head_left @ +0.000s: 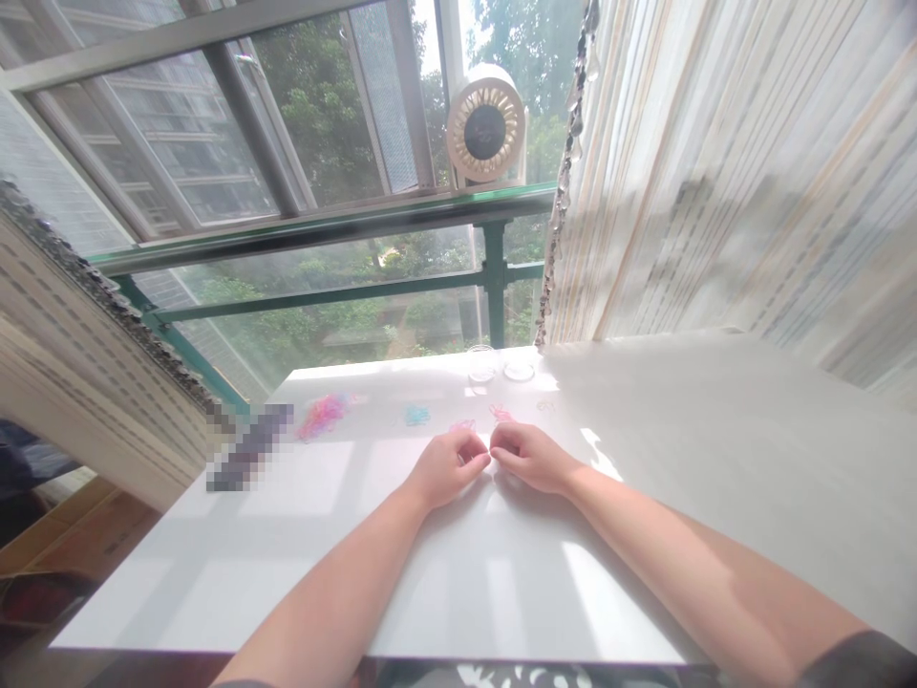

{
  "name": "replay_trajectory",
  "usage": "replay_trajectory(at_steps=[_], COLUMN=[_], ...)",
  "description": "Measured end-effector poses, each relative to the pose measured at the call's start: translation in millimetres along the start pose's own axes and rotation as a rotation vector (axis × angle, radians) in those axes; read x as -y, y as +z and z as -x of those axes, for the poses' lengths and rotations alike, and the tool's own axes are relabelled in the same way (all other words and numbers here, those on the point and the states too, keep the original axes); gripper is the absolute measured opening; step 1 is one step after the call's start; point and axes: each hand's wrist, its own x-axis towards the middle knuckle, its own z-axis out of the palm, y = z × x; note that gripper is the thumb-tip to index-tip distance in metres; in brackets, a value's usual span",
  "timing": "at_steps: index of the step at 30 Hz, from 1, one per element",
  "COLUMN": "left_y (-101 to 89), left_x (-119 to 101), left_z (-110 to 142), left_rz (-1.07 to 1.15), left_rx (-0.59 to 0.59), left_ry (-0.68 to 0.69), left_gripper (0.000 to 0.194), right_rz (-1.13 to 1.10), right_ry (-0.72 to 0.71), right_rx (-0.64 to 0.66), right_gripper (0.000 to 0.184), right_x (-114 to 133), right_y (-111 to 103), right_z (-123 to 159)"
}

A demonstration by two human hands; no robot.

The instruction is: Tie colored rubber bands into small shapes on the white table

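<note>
My left hand (445, 468) and my right hand (534, 459) meet over the middle of the white table, thumbs and fingertips pinched close together. Whatever lies between the fingertips is too small to make out. Just beyond the left hand sits a pile of pink loops (464, 425), partly covered by it. A second small cluster of pink loops (501, 413) lies behind the right hand. Farther left are a small blue pile (416, 415) and a larger mixed pink, purple and orange pile (324, 416). A few pale loops (545, 406) rest to the right.
Two clear round containers (519, 371) stand at the back edge of the white table (716, 459). A blurred-out dark object (250, 449) lies at the left edge. Behind are a green railing (494, 253), a white fan (487, 129), and curtains (702, 172) on both sides.
</note>
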Motion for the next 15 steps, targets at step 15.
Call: replay_trajectory(at_steps=[15], left_y=[-0.6], left_x=[-0.5], left_z=[0.4], left_rz=[0.038], left_rx=[0.016], left_ry=[-0.022], left_gripper=[0.016], right_rz=[0.009], right_ry=[0.001], right_rx=[0.006], right_gripper=[0.006], right_x=[-0.1], right_y=[-1.1], right_z=[-0.2])
